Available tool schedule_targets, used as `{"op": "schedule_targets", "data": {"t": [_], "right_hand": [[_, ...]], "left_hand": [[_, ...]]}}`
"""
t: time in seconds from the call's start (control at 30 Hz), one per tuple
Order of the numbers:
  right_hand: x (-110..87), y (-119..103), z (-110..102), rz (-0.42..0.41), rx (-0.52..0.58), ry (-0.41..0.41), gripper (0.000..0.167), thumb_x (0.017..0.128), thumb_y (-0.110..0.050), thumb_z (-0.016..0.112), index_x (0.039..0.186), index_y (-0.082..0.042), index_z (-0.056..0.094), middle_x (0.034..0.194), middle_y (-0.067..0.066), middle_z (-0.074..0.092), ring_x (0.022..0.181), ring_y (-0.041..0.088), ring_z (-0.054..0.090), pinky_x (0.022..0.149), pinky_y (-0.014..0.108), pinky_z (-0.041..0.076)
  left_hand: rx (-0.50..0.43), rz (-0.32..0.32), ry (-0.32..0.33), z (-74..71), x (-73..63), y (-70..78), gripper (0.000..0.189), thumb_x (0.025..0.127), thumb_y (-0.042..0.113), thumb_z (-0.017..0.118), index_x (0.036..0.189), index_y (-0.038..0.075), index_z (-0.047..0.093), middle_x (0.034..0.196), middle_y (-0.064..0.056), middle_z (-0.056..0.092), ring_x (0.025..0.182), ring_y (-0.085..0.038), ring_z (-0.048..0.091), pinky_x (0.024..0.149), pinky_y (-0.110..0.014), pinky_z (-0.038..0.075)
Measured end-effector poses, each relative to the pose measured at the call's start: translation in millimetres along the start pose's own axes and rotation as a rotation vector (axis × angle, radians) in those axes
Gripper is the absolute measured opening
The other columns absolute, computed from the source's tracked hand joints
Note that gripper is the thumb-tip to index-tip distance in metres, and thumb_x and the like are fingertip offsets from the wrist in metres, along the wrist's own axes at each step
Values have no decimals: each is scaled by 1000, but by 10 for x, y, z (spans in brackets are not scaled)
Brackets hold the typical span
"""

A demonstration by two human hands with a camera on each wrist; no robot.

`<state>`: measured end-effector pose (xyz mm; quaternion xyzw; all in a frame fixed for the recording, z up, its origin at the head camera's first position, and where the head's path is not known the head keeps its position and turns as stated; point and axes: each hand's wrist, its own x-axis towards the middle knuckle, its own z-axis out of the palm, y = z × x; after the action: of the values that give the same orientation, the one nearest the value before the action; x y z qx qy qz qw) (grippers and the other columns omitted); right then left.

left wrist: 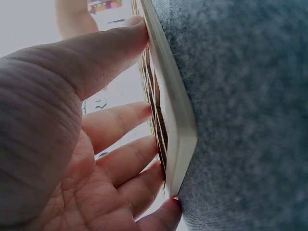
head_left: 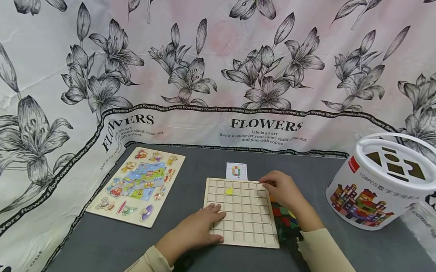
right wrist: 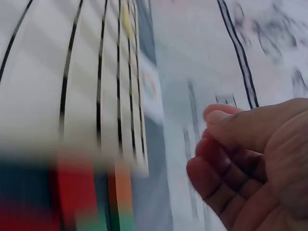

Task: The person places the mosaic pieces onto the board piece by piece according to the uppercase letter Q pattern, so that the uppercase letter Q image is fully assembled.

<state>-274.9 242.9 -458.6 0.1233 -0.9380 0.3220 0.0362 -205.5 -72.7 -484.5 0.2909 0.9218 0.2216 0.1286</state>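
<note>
A square wooden grid board (head_left: 243, 220) lies on the grey table, with one yellow block (head_left: 229, 191) in an upper-left cell. My left hand (head_left: 199, 228) rests on its left edge; in the left wrist view, the thumb and loosely extended fingers touch the board (left wrist: 185, 130). Over at the far right corner is my right hand (head_left: 287, 192), fingers curled and thumb tip against the index finger. No piece shows in that pinch, though I cannot tell whether a small one is hidden there. Coloured blocks (head_left: 281, 211) are heaped beside the board's right edge, partly under the right forearm.
A small pattern card (head_left: 236, 171) lies against the board's far edge. At the left sits a knob puzzle board (head_left: 137, 216) with picture cards (head_left: 146, 177) on top. A white lidded bucket (head_left: 373, 186) stands at the right. A flower-print cloth (head_left: 203, 128) borders the table's back.
</note>
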Motion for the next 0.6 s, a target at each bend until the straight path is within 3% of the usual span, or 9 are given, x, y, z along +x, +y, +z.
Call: {"op": "schedule_targets", "data": {"t": [0.1,0.27,0.4,0.6], "right_hand": [[-218,182,-187,35,-50,-50,18,105,-8,72,119,-5,82,114,10,73,88,19,63,71,35,55],[-460,337,-174,2,-70,-201,24,99,-16,81,121,-7,82,110,5,68,83,15,54,66,29,48],[-524,345,-100,-14,-82,-195,25,98,-16,83,121,-9,81,106,2,66,83,14,51,68,28,46],[-566,375,-87,30,-88,-171,18,98,-12,82,115,-12,80,106,1,65,87,16,54,74,31,48]], "left_hand": [[-17,-4,-3,-11,0,10,74,92,35,89,157,15,60,171,-11,47,164,-33,38,131,-58,36],[-19,1,6,-27,-17,-36,75,92,35,89,158,14,60,172,-12,46,164,-33,37,131,-59,35],[-26,8,9,-33,-21,-50,75,92,34,89,158,13,60,172,-13,47,164,-34,38,131,-60,35],[-29,14,-1,-12,1,-6,74,92,34,89,158,13,60,171,-13,47,163,-34,38,131,-60,35]]}}
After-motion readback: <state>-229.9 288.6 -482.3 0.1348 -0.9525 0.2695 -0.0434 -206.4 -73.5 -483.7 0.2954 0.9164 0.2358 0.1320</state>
